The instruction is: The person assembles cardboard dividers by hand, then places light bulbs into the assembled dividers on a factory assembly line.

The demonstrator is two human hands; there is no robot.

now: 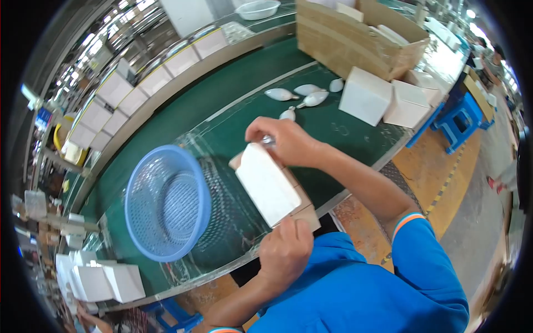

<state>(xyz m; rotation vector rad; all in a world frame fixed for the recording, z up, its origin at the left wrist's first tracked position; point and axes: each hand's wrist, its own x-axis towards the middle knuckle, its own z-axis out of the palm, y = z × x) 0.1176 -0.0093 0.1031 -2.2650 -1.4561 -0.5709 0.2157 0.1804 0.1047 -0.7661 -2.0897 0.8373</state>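
A small box (269, 188) with a white lid flap and brown cardboard sides lies tilted at the table edge in front of my body. My left hand (286, 250) is closed at its near end, with the fingers curled against the flap. At the far end, my right hand (288, 141) pinches a light bulb, whose silvery base (268, 141) shows between the fingers; its rest is hidden. Beyond that hand, several white candle-shaped bulbs (315, 99) lie on the green table.
A blue plastic basket (204, 200) stands left of the box. White boxes (365, 95) and a large cardboard carton (355, 41) are at the right. More white boxes (125, 282) sit at lower left. Blue stools (459, 119) and other people are beyond the table.
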